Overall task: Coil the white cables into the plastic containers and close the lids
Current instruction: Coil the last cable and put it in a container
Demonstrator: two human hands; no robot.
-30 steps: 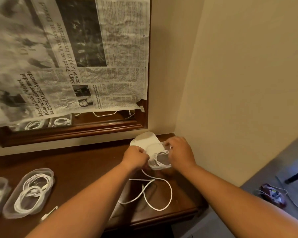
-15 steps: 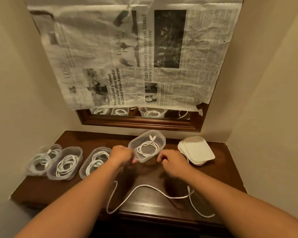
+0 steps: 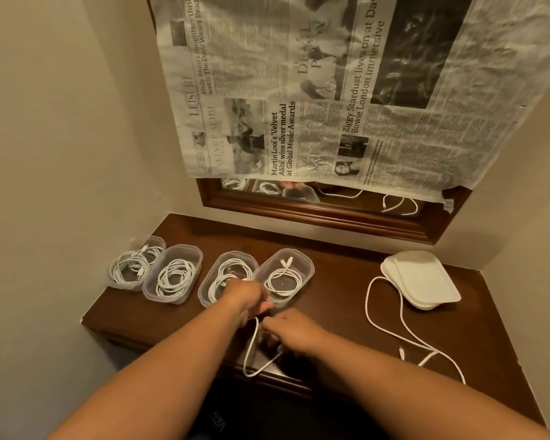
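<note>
Where the two hands meet near the worktop's front edge, a loose cable (image 3: 251, 347) drops in a short loop over that edge. Its upper end runs into the left hand (image 3: 246, 300) & its other end goes under the right hand (image 3: 294, 331). Left hand: fingers curled, pinching the cable just in front of the nearest container (image 3: 307, 274). Right hand: knuckles up, fingers curled down round the cable on the worktop (image 3: 331, 287).

More white cable (image 3: 367, 309) snakes over the worktop's right half, from beside the lids to the front edge, w/ a plug end showing nr the right forearm. Can't tell if it's the same cable, since the arm covers any join.

The nearest container is clear plastic, lid off, w/ a coiled cable (image 3: 283, 272) inside. On its left, touching it, is a second container (image 3: 204, 287), partly behind the left hand, also holding a coil. Further left, a third container (image 3: 150, 290) & a fourth container (image 3: 115, 281) stand side by side, both open, each w/ a coil.

A stack of white lids (image 3: 423, 277) sits at the right rear, well apart from the containers. Behind is a wood-framed mirror (image 3: 315, 214), mostly covered by a newspaper sheet (image 3: 299, 90). Its bare strip reflects containers & cable. Plain cream walls close in on both sides.
</note>
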